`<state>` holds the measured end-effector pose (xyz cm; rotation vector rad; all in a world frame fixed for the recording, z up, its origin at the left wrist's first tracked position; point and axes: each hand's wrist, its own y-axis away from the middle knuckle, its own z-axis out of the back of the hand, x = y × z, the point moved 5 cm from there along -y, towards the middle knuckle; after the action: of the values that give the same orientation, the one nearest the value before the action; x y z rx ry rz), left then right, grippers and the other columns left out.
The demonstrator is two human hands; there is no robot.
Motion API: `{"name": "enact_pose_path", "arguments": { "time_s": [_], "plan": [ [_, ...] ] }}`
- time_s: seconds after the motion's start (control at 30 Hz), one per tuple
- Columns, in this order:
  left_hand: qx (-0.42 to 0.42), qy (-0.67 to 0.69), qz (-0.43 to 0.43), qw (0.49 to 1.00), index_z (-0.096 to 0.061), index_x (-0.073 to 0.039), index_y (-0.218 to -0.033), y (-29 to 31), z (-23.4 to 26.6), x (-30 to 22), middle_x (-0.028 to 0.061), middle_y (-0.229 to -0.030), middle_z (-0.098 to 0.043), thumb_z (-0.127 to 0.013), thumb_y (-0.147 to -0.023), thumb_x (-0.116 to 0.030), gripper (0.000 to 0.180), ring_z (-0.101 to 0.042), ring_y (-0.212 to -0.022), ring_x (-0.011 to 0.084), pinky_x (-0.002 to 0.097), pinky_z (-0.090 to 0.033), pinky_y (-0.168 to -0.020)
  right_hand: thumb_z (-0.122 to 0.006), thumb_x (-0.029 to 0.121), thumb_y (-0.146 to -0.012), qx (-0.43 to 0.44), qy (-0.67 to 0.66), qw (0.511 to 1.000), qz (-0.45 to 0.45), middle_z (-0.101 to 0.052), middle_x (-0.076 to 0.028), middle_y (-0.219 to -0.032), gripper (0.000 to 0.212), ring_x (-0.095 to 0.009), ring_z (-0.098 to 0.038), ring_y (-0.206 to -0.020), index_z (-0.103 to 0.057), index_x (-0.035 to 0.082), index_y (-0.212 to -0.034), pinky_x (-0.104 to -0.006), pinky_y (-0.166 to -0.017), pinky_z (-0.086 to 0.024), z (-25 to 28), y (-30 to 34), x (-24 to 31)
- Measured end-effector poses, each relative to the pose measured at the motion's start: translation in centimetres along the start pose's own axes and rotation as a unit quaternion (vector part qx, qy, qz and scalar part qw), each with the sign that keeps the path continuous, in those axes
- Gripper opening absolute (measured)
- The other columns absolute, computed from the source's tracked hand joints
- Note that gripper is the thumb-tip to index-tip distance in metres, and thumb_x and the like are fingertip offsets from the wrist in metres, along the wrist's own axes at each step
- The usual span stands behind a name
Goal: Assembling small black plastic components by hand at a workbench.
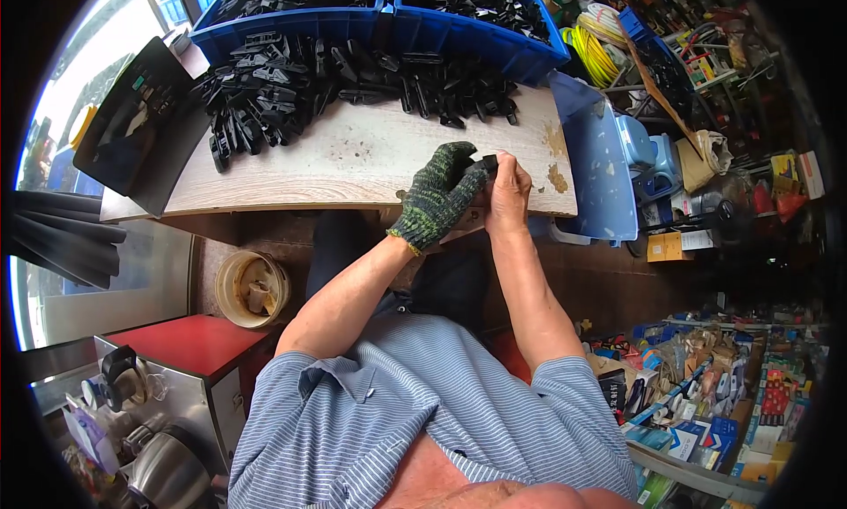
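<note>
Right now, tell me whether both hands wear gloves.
No, the left hand wears a dark green glove, but the right hand is bare.

Left hand (441, 190): green-black knit glove (427, 205), yellow-edged cuff (405, 241), 12 o'clock. Blue-white striped short-sleeved collared shirt (494, 381), 6 o'clock.

Red-topped cabinet (190, 343) lwr L, dk curtain (71, 234) far L, ylw coil (593, 57) upper R.

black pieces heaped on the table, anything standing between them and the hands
Nothing visible does: just pale tabletop separates the heaped black pieces from the gloved left hand and bare right hand.
</note>
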<state>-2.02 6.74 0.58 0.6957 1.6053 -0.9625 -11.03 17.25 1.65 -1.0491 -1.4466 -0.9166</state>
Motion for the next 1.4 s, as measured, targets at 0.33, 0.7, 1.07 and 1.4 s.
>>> {"name": "enact_pose_path", "arguments": {
  "time_s": [0.33,0.7,1.07,1.4],
  "plan": [
    [-0.036,0.044,0.022,0.998,-0.058,-0.003,-0.128,0.9,5.1,-0.5,0.0037,-0.107,-0.067,-0.063,-0.098,-0.007,0.032,-0.061,-0.091,0.0072,0.0231,-0.052,-0.075,-0.061,0.037,-0.093,-0.359,-0.083,0.929,-0.028,-0.035,-0.004,-0.05,0.033,-0.018,-0.043,-0.045,-0.053,0.005,-0.091,-0.0554,-0.062,-0.061,10.4,-6.7,4.5],
    [-0.037,-0.075,-0.043,0.996,-0.061,-0.001,-0.123,1.0,5.2,-0.9,0.0058,-0.105,-0.069,-0.063,-0.097,-0.005,0.027,-0.064,-0.094,0.0101,0.0267,-0.052,-0.085,-0.08,0.022,-0.082,0.107,0.205,0.967,-0.107,-0.051,0.001,-0.058,0.033,-0.008,-0.043,-0.038,-0.064,0.006,-0.105,-0.0295,-0.044,-0.054,-2.7,-6.3,0.2],
    [-0.063,-0.11,-0.03,0.991,-0.064,0.0,-0.119,-0.4,5.1,-0.1,0.0118,-0.111,-0.07,-0.068,-0.094,-0.009,0.027,-0.066,-0.101,0.0176,0.0312,-0.052,-0.088,-0.076,0.026,-0.08,0.064,0.378,0.921,-0.066,-0.063,-0.005,-0.067,0.019,-0.02,-0.06,-0.046,-0.073,0.009,-0.09,-0.0315,-0.039,-0.051,-3.8,-7.2,-0.2],
    [0.001,-0.188,-0.087,0.978,-0.065,-0.008,-0.12,-3.3,4.1,-0.1,0.0169,-0.117,-0.065,-0.064,-0.093,-0.022,0.03,-0.063,-0.107,0.0348,0.0424,-0.051,-0.091,-0.066,0.018,-0.093,0.214,0.012,0.973,-0.088,-0.05,0.004,-0.055,0.013,-0.006,-0.038,-0.039,-0.064,0.009,-0.084,-0.0238,-0.037,-0.038,-2.9,-3.9,-2.1]
  ]
}}
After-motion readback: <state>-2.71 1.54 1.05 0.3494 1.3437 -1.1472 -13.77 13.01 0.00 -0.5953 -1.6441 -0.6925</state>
